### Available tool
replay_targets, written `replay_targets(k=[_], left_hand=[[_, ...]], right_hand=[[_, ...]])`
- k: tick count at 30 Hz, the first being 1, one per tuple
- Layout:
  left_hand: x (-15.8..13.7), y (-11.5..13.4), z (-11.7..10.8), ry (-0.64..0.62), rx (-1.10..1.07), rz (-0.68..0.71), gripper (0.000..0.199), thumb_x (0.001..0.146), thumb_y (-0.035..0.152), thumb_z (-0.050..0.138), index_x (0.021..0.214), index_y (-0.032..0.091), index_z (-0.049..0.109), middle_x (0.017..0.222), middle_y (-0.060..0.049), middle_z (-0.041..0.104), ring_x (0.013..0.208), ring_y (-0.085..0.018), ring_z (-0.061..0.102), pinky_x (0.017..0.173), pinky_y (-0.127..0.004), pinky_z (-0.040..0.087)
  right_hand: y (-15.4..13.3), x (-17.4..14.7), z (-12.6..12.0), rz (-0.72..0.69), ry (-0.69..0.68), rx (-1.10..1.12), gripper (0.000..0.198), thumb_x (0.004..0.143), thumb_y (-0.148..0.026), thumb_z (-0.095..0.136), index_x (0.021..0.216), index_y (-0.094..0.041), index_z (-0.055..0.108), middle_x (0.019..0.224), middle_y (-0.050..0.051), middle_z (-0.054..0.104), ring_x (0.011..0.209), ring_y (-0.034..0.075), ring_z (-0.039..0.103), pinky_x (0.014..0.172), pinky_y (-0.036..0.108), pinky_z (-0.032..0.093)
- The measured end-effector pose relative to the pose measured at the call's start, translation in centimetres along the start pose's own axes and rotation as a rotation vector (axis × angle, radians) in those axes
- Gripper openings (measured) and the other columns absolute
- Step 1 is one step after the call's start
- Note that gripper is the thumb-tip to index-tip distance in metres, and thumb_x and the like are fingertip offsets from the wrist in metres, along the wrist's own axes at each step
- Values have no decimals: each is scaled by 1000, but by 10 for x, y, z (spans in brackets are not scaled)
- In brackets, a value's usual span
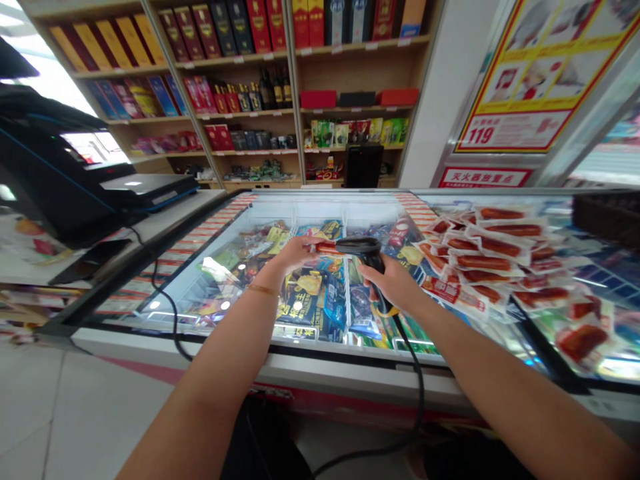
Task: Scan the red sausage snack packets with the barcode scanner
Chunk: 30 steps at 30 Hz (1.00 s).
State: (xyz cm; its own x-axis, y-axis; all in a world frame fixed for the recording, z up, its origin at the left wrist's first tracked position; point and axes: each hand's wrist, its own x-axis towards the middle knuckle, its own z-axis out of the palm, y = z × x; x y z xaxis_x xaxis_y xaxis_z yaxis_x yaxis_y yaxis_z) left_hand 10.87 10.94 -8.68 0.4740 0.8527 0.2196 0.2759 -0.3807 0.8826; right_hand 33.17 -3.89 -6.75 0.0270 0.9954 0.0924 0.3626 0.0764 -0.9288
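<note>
My left hand [299, 252] reaches over the glass top of a chest freezer [320, 365] and pinches a reddish sausage pack [327, 247] by its left end. In my right hand [395, 283] is a black handheld barcode scanner [361, 246], gripped round its handle. The scanner's head sits right by the free end of the pack; whether they touch I cannot tell. From the handle a black cable [419, 380] hangs down past the freezer's front edge. To the right, a loose pile of vacuum-packed sausages [483, 262] lies on the glass.
Rows of thin reddish packs [213, 230] line the glass on the left and beyond my hands. Bagged frozen food [305, 293] shows beneath the glass. A black checkout scale [150, 189] stands at left, its cable [173, 303] crossing the freezer. Stocked shelves [295, 113] rise behind.
</note>
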Motion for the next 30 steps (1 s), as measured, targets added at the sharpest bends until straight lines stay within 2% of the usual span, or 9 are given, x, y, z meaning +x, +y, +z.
replay_targets(k=[3, 6, 9, 17, 24, 30], left_hand=[[3, -5, 3, 24, -47, -10, 51, 60, 13, 69, 111, 14, 75, 80, -1, 70, 63, -12, 59, 66, -25, 53], [8, -8, 6, 118, -113, 75, 51, 59, 14, 69, 110, 14, 75, 102, -6, 70, 76, -14, 66, 74, -27, 55], [13, -13, 6, 202, -150, 167, 52, 60, 15, 69, 112, 15, 74, 112, -8, 63, 83, -15, 68, 84, -31, 55], [22, -27, -2, 324, -270, 291, 53, 61, 14, 74, 114, 18, 73, 115, -7, 56, 93, -16, 66, 89, -32, 55], [21, -26, 0, 315, -259, 310, 51, 65, 14, 73, 116, 17, 71, 118, -9, 57, 96, -19, 67, 92, -36, 54], [21, -24, 0, 307, -271, 330, 51, 64, 14, 73, 115, 17, 71, 112, -7, 58, 96, -18, 66, 92, -35, 53]], right_hand=[[-2, -1, 0, -3, 2, -2, 23, 84, -41, 60, 88, -19, 51, 63, -3, 59, 39, 12, 58, 43, 24, 47], [-4, -2, 1, -5, -3, -3, 25, 83, -43, 60, 89, -20, 51, 63, -3, 59, 40, 13, 59, 43, 25, 48], [-5, -4, 3, -19, -4, 33, 28, 82, -45, 61, 90, -20, 51, 64, -3, 59, 41, 14, 59, 43, 26, 48], [-13, -15, 5, -90, -13, 72, 32, 83, -49, 61, 92, -20, 51, 68, -2, 59, 44, 14, 59, 45, 27, 47], [-15, -17, 4, -98, -14, 32, 30, 84, -48, 60, 93, -20, 53, 69, -2, 60, 44, 14, 60, 46, 27, 48], [-13, -16, 4, -110, -14, 16, 30, 85, -48, 60, 93, -20, 53, 67, -3, 59, 44, 14, 60, 47, 26, 48]])
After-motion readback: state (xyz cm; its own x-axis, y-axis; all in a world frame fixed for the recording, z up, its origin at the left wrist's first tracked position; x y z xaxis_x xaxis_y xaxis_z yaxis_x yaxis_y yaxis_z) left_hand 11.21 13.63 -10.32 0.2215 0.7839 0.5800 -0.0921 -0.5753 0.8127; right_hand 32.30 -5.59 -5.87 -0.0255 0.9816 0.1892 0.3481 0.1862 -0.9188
